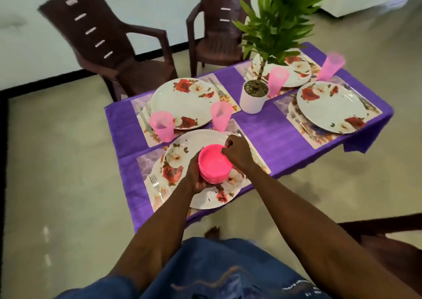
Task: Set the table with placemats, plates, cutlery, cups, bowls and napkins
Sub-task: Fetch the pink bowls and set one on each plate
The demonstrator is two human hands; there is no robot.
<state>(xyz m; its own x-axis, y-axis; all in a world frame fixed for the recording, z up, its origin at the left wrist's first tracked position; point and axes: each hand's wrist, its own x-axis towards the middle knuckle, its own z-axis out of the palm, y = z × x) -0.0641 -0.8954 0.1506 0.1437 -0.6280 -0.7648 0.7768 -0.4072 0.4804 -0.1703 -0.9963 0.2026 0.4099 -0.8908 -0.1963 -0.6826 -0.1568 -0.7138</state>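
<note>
A stack of pink bowls [213, 167] hangs just above the nearest floral plate [180, 157]. My left hand [197, 175] cups the stack from below and from the left side. My right hand [236, 151] pinches the rim of the top bowl on its right side. The plate lies on a marbled placemat [146, 163] with a fork [155, 182] at its left. Three more floral plates [182, 99] [331, 105] [299, 72] sit on their own placemats, and pink cups [161, 123] [220, 115] [277, 80] [332, 65] stand beside them.
A potted plant in a white pot [253, 97] stands mid-table on the purple tablecloth [274, 138]. Two brown plastic chairs [109, 45] [217, 24] stand at the far side. Another chair's edge [388, 234] shows at the right, near my arm.
</note>
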